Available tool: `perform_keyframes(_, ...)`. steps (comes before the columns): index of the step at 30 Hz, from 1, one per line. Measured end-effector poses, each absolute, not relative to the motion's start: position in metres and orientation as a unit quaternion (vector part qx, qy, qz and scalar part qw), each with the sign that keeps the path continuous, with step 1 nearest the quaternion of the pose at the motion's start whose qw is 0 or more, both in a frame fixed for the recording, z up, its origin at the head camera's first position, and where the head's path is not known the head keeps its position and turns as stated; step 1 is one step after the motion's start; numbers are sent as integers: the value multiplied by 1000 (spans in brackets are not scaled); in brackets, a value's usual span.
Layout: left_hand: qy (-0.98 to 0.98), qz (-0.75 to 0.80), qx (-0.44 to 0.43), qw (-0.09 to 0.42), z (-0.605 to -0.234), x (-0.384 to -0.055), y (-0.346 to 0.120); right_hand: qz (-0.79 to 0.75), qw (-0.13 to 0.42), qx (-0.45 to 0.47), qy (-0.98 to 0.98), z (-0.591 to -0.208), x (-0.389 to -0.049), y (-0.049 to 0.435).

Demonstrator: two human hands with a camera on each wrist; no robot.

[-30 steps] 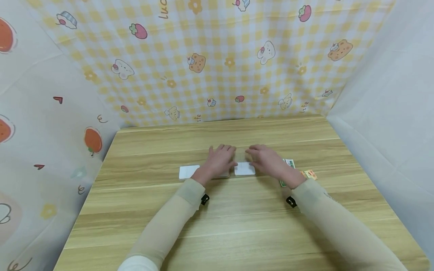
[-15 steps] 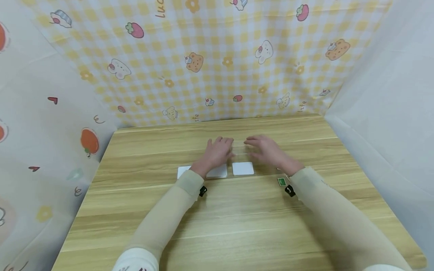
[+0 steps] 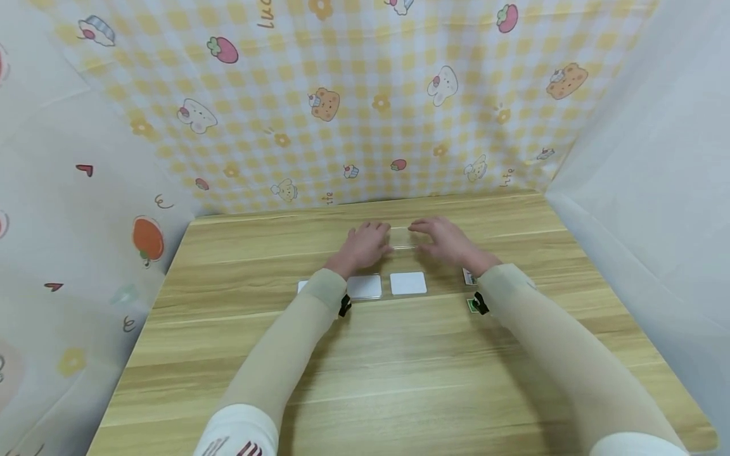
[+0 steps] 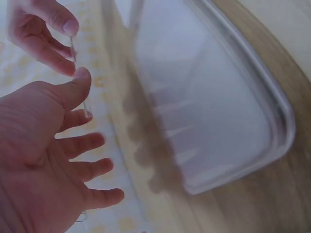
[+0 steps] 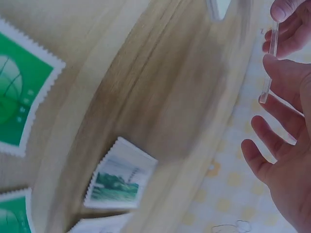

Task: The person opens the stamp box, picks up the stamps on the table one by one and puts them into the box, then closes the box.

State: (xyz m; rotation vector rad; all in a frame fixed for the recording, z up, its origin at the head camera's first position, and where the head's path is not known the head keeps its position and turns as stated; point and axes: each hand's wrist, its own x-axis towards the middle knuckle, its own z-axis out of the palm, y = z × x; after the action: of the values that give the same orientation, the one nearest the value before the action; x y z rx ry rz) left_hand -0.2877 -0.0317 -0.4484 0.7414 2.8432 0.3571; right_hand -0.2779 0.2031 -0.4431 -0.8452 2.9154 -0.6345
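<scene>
Above the table's back part, both hands hold a thin, flat, clear plastic piece (image 3: pixel 402 238) level between them. My left hand (image 3: pixel 366 246) pinches its left end between thumb and forefinger; the other fingers are spread in the left wrist view. At its opposite end my right hand (image 3: pixel 448 242) pinches it the same way, and the piece shows edge-on as a clear strip (image 5: pixel 267 87) in the right wrist view. Nearer me lie a clear shallow case (image 3: pixel 365 288) with a white inside and a white rectangular card (image 3: pixel 408 284). Another white piece (image 3: pixel 302 287) is partly behind the left sleeve.
Several postage stamps lie on the right, partly under the right arm: green ones (image 5: pixel 36 97) and one with a landscape (image 5: pixel 119 179). The wooden table (image 3: pixel 399 367) ends at a yellow checked cloth (image 3: pixel 376 126) behind, with pale cloth walls on both sides.
Both hands have moved away from me, toward the table's back, carrying the clear piece past the white card. More of the case now shows.
</scene>
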Motion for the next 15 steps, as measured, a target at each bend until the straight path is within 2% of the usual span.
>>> perform_keyframes(6,957,125,241,107,-459,-297,-25,-206,49,-253,944,-456,-288,207)
perform_keyframes(15,961,106,233,101,-467,-301,-24,-188,53,-270,943,-471,-300,206)
